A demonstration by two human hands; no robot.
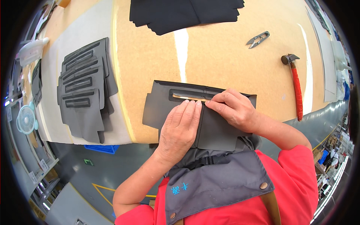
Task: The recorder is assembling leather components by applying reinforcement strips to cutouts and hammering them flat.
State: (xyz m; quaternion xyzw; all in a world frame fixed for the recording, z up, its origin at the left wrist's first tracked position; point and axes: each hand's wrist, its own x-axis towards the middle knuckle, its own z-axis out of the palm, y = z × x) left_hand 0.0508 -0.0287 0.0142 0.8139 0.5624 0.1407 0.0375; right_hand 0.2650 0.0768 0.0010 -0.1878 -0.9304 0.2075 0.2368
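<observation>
Grey apron foremost, straight left fingers touch and right fingers pinch a charcoal, slotted panel.

The panel lies on the table between a stack, left, and a hammer, right; far left, apparently a fan.

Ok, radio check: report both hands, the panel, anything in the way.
Left hand on dark panel, fingers straight; right hand at right end of slot. Panel overhangs table edge. Hammer, snips apart, to the right.
</observation>
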